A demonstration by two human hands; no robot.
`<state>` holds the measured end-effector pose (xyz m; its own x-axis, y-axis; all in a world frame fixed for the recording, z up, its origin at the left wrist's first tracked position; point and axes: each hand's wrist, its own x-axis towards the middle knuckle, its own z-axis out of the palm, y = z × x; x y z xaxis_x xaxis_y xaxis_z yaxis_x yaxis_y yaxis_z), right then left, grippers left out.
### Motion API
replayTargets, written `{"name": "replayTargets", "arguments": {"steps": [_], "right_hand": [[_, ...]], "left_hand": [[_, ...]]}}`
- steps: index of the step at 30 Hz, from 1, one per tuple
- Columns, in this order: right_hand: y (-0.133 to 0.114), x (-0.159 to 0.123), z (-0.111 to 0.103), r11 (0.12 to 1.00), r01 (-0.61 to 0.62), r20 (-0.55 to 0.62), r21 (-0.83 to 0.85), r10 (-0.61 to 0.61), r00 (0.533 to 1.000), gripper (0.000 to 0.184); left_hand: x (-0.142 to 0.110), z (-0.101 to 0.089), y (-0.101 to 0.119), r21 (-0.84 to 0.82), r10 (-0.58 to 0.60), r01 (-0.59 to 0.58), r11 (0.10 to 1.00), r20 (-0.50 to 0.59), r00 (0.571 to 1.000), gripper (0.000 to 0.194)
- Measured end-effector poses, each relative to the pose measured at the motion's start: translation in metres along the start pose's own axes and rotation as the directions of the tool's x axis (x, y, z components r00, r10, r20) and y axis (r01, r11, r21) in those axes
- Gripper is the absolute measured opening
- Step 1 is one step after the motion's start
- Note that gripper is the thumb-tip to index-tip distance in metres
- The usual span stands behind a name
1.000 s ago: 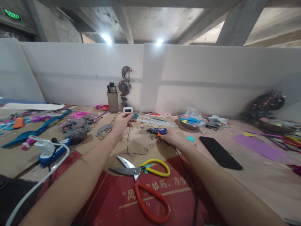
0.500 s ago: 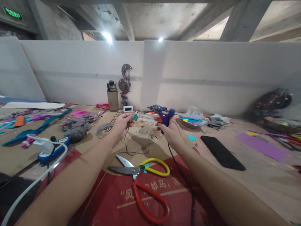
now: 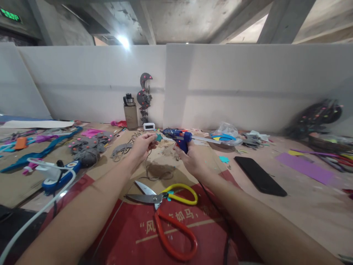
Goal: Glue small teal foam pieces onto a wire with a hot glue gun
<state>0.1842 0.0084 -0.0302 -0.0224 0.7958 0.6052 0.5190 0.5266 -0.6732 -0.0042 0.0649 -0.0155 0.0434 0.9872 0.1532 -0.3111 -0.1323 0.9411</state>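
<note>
Between the fingertips of my left hand (image 3: 144,146) is a small teal star (image 3: 159,137). My right hand (image 3: 190,156) is wrapped round the handle of a blue glue gun (image 3: 180,137), its nozzle pointing left toward the star. A glue stick (image 3: 205,139) juts from the back of the gun, and a small light glows on its side. Grey cord (image 3: 157,177) lies in loose loops on the cardboard below my hands. Nearer to me lie scissors (image 3: 158,198), blades apart, with one yellow and one red handle.
A black phone (image 3: 259,176) and purple sheet (image 3: 305,167) lie at right. A blue power strip (image 3: 62,178) with a white cable is at left, near grey felt pieces (image 3: 88,145). At the back stand a bottle (image 3: 130,114) and a grey moon-shaped hanging (image 3: 144,97).
My right hand has brought the glue gun leftward, so its nozzle is now close to the star. The left hand keeps its hold on the star, and the view has shifted slightly.
</note>
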Motion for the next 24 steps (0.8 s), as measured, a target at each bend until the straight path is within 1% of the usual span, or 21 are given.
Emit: {"name": "replayTargets", "arguments": {"steps": [5, 14, 19, 24], "right_hand": [[-0.0023, -0.0009, 0.0008, 1.000, -0.027, 0.027, 0.001, 0.027, 0.999, 0.035], [-0.0025, -0.0011, 0.0017, 0.998, 0.048, 0.043, -0.036, -0.046, 0.998, 0.031], [0.0003, -0.0006, 0.0023, 0.998, 0.047, 0.052, -0.051, -0.044, 0.998, 0.032], [0.0012, -0.0011, 0.0027, 0.997, 0.057, 0.049, -0.056, -0.054, 0.997, 0.031]], "left_hand": [[-0.0029, 0.0028, 0.0025, -0.003, -0.010, 0.010, 1.000, -0.002, 1.000, 0.030], [-0.0029, 0.0036, 0.0017, 0.016, -0.002, 0.001, 1.000, 0.018, 1.000, 0.031], [-0.0027, 0.0038, 0.0009, 0.029, 0.008, -0.009, 1.000, 0.038, 0.999, 0.032], [-0.0044, 0.0054, 0.0021, 0.040, 0.013, -0.014, 0.999, 0.032, 0.999, 0.032]]}}
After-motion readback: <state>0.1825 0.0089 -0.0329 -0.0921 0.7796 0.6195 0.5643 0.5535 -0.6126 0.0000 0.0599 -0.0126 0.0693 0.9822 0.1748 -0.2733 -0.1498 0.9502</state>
